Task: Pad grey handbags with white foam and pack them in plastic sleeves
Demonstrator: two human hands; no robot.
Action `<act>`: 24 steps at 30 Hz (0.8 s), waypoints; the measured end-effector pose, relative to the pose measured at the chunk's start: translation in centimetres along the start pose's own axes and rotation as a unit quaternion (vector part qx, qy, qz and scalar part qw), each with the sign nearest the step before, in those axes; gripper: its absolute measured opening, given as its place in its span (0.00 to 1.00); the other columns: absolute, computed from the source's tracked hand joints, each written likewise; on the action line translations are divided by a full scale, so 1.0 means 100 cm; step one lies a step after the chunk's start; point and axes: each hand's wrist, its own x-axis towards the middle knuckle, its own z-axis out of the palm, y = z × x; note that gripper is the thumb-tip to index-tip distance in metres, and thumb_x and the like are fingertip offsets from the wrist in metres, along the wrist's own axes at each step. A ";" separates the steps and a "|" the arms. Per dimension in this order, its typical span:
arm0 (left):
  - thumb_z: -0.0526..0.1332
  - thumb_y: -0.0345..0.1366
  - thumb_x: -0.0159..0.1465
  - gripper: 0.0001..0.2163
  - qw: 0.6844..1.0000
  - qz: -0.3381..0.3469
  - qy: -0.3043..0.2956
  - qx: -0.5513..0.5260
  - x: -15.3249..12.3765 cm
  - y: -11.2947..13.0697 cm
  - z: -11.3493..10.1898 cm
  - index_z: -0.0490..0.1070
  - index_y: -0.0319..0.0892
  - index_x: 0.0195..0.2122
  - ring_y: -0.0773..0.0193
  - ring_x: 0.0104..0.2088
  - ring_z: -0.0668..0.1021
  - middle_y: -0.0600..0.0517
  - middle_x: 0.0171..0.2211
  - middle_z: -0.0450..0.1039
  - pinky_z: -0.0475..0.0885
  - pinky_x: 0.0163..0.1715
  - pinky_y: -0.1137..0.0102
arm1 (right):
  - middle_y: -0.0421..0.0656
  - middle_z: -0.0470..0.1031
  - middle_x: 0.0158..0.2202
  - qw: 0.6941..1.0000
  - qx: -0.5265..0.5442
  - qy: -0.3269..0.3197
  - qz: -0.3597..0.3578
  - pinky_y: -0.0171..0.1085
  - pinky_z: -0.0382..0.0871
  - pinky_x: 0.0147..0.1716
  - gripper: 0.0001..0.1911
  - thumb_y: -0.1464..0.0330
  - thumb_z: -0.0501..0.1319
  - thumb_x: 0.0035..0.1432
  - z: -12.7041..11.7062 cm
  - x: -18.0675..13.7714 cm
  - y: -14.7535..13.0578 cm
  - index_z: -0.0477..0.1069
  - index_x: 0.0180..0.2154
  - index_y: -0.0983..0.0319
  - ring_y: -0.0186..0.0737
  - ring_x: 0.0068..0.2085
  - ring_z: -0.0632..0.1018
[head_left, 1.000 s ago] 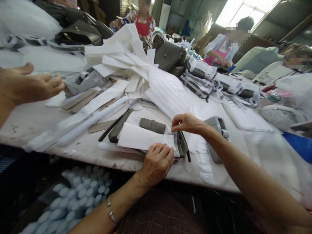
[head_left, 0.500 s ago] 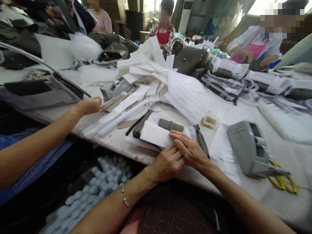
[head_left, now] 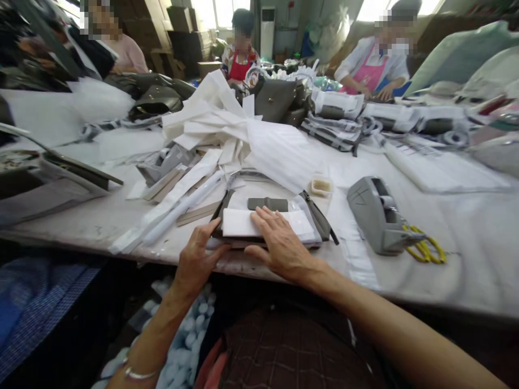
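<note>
A dark grey-green handbag (head_left: 324,229) lies at the table's near edge, with a folded white padding sheet (head_left: 237,222) across its front and a grey flap tab (head_left: 259,204) behind the sheet. My left hand (head_left: 198,251) holds the bag's near left corner, fingers on the side and thumb along the lower edge. Spread out on the white sheet, my right hand (head_left: 281,243) presses with its fingers flat, the thumb pointing left along the front edge.
A grey tape dispenser (head_left: 371,216) and yellow-handled scissors (head_left: 425,248) stand to the right, past a small plastic tub (head_left: 321,186). Behind the bag rises a heap of white sheets (head_left: 227,119). Long white strips (head_left: 174,200) lie left. Co-workers sit across the table.
My hands, earlier together at the bag's front right, have separated: the left went to the left corner, the right opened flat on the sheet. The bag turned straighter. A neighbour's arm left the view.
</note>
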 end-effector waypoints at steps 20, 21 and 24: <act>0.60 0.42 0.68 0.30 0.985 0.030 -0.069 0.152 -0.012 0.036 0.008 0.51 0.39 0.67 0.60 0.23 0.80 0.45 0.37 0.81 0.69 0.24 0.72 | 0.54 0.63 0.65 0.998 -0.044 0.000 -0.042 0.54 0.50 0.66 0.32 0.61 0.62 0.63 0.013 -0.011 0.006 0.59 0.64 0.66 0.52 0.65 0.64; 0.60 0.41 0.68 0.29 0.983 0.033 -0.074 0.165 -0.011 0.035 0.004 0.53 0.39 0.67 0.60 0.23 0.80 0.45 0.36 0.81 0.69 0.24 0.72 | 0.54 0.63 0.65 0.998 -0.043 0.000 -0.044 0.55 0.50 0.66 0.33 0.61 0.63 0.63 0.013 -0.011 0.007 0.59 0.64 0.67 0.52 0.65 0.64; 0.61 0.39 0.67 0.27 0.978 0.031 -0.094 0.182 -0.009 0.034 -0.006 0.56 0.42 0.66 0.60 0.26 0.81 0.46 0.39 0.81 0.69 0.25 0.71 | 0.55 0.63 0.65 0.998 -0.041 -0.002 -0.054 0.56 0.49 0.66 0.33 0.64 0.63 0.62 0.013 -0.012 0.008 0.57 0.65 0.66 0.52 0.65 0.63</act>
